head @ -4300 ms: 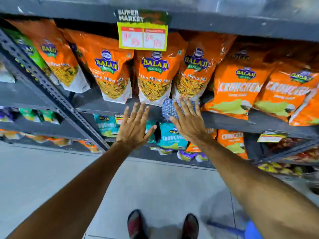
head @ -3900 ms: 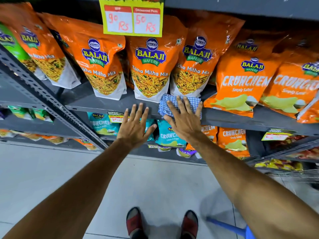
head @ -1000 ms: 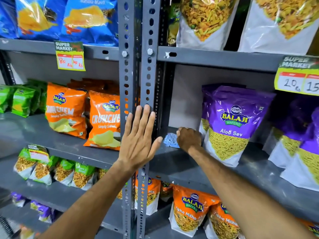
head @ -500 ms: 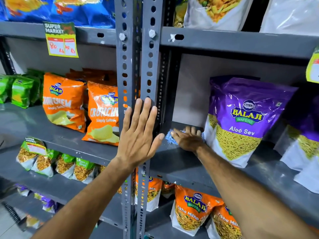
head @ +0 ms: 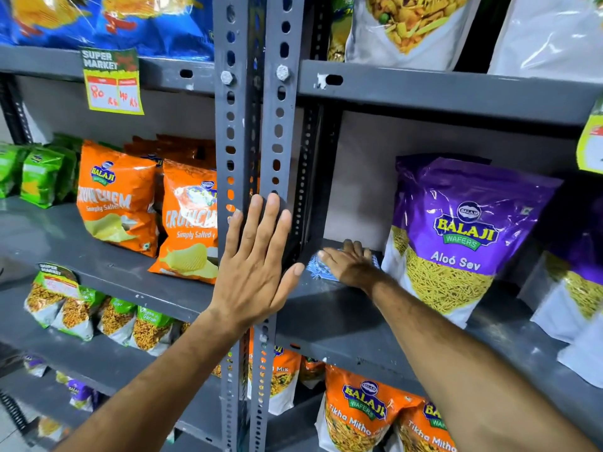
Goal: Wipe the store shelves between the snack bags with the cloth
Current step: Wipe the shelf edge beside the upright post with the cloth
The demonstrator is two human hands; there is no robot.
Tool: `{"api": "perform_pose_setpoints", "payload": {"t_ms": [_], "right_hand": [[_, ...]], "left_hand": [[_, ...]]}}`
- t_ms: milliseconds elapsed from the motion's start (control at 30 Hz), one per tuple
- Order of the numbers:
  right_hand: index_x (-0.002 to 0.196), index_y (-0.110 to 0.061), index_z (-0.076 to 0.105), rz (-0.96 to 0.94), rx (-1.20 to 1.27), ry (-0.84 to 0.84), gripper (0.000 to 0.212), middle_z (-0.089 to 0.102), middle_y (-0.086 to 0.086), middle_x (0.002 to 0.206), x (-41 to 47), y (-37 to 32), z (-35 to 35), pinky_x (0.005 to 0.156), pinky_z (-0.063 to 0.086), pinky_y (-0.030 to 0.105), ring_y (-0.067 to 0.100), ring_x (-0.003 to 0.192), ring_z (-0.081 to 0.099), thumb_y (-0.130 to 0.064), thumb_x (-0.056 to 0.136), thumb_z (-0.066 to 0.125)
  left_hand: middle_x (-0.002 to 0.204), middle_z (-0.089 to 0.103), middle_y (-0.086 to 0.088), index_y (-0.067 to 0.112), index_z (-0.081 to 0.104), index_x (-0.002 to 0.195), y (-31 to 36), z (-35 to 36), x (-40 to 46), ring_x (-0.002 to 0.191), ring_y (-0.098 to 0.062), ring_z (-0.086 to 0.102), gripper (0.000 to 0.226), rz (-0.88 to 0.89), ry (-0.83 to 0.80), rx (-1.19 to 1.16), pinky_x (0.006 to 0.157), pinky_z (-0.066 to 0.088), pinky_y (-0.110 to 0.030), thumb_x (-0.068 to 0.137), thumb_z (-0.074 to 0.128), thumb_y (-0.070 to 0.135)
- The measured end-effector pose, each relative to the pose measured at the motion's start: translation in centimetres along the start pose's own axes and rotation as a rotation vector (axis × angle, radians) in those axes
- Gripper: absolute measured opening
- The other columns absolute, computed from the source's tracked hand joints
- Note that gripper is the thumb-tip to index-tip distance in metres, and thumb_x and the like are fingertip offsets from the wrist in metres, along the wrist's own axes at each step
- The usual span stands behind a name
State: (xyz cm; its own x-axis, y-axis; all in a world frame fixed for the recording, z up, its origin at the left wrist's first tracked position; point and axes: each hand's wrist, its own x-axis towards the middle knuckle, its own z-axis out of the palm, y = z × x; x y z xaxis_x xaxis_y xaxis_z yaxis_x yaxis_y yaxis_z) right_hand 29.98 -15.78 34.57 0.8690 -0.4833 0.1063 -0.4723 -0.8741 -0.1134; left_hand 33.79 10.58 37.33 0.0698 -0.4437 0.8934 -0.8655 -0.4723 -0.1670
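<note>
My right hand (head: 350, 264) lies flat, palm down, on a blue checked cloth (head: 316, 269) at the back left corner of a grey metal shelf (head: 342, 324). The cloth shows only at the hand's left edge. A purple Aloo Sev bag (head: 456, 236) stands upright just right of that hand. My left hand (head: 257, 265) rests open, fingers spread and pointing up, against the perforated grey uprights (head: 254, 125) where two shelf units meet.
Orange Crunchem bags (head: 117, 197) and green bags (head: 42, 174) stand on the left unit's shelf. More purple bags (head: 574, 272) fill the far right. Orange Tikha Mitha bags (head: 362, 415) sit on the shelf below. A yellow price tag (head: 112, 83) hangs from the upper left shelf edge.
Over the last second my right hand went from a fist to flat on the cloth and slid deeper into the corner. My left hand stayed on the uprights.
</note>
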Motion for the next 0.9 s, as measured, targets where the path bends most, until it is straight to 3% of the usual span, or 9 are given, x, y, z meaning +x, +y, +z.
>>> {"api": "perform_pose_setpoints", "payload": {"t_ms": [167, 300, 500, 600, 667, 800, 900], "right_hand": [[0.139, -0.043, 0.041, 0.050, -0.041, -0.035, 0.054, 0.042, 0.013, 0.130, 3.6, 0.0, -0.6, 0.100, 0.025, 0.053, 0.034, 0.123, 0.036, -0.060, 0.097, 0.011], [0.139, -0.041, 0.036, 0.046, -0.080, 0.038, 0.050, 0.044, 0.010, 0.128, 5.1, 0.5, -0.1, 0.098, 0.027, 0.050, 0.031, 0.120, 0.039, -0.057, 0.096, 0.014], [0.144, -0.034, 0.038, 0.121, -0.036, -0.007, 0.073, 0.043, 0.013, 0.127, 6.1, 0.8, 1.0, 0.101, 0.030, 0.047, 0.034, 0.118, 0.037, -0.071, 0.088, 0.009], [0.146, -0.020, 0.036, 0.187, 0.052, 0.020, 0.084, 0.041, 0.011, 0.134, 5.9, 0.4, 0.6, 0.104, 0.029, 0.045, 0.033, 0.124, 0.035, -0.076, 0.086, 0.017], [0.148, -0.020, 0.033, 0.174, 0.054, 0.000, 0.076, 0.038, 0.012, 0.139, 5.1, 0.1, 0.2, 0.107, 0.027, 0.045, 0.033, 0.129, 0.033, -0.071, 0.092, 0.023], [0.148, -0.046, 0.031, 0.054, -0.023, -0.065, 0.056, 0.035, 0.015, 0.142, 3.2, -0.4, -0.1, 0.110, 0.020, 0.048, 0.035, 0.134, 0.027, -0.063, 0.097, 0.014], [0.142, -0.044, 0.037, 0.010, -0.016, -0.023, 0.051, 0.040, 0.017, 0.134, 1.8, -0.9, 0.8, 0.107, 0.021, 0.048, 0.035, 0.128, 0.032, -0.059, 0.100, 0.014]], "left_hand": [[0.170, -0.005, -0.014, 0.006, 0.006, 0.161, 0.1, 0.4, 0.2, 0.158, -0.036, 0.003, 0.078, 0.013, 0.028, 0.012, 0.127, 0.007, -0.055, 0.102, 0.034, 0.047], [0.170, -0.003, -0.014, 0.006, 0.008, 0.160, -0.2, 0.8, 0.6, 0.158, -0.036, 0.003, 0.077, 0.012, 0.043, 0.014, 0.127, 0.008, -0.056, 0.101, 0.034, 0.047], [0.171, -0.009, -0.011, 0.008, 0.004, 0.160, -0.3, 1.1, 0.4, 0.158, -0.034, 0.001, 0.078, 0.008, 0.069, 0.014, 0.127, 0.006, -0.055, 0.100, 0.034, 0.047], [0.171, -0.011, -0.010, 0.007, 0.004, 0.160, -0.5, 1.3, 0.7, 0.158, -0.033, -0.001, 0.080, 0.005, 0.076, 0.019, 0.126, 0.007, -0.056, 0.099, 0.036, 0.047], [0.170, -0.011, -0.011, 0.007, 0.004, 0.160, -0.6, 1.4, 0.7, 0.158, -0.034, -0.001, 0.080, 0.008, 0.062, 0.020, 0.126, 0.007, -0.056, 0.099, 0.036, 0.047], [0.169, -0.007, -0.012, 0.007, 0.003, 0.160, -0.5, 1.2, 0.5, 0.157, -0.034, -0.001, 0.075, 0.004, 0.040, 0.004, 0.126, 0.009, -0.057, 0.103, 0.031, 0.047], [0.168, -0.003, -0.013, 0.005, 0.004, 0.160, -0.4, 1.0, 0.5, 0.157, -0.035, 0.000, 0.074, 0.003, 0.028, 0.008, 0.126, 0.010, -0.058, 0.104, 0.030, 0.047]]}}
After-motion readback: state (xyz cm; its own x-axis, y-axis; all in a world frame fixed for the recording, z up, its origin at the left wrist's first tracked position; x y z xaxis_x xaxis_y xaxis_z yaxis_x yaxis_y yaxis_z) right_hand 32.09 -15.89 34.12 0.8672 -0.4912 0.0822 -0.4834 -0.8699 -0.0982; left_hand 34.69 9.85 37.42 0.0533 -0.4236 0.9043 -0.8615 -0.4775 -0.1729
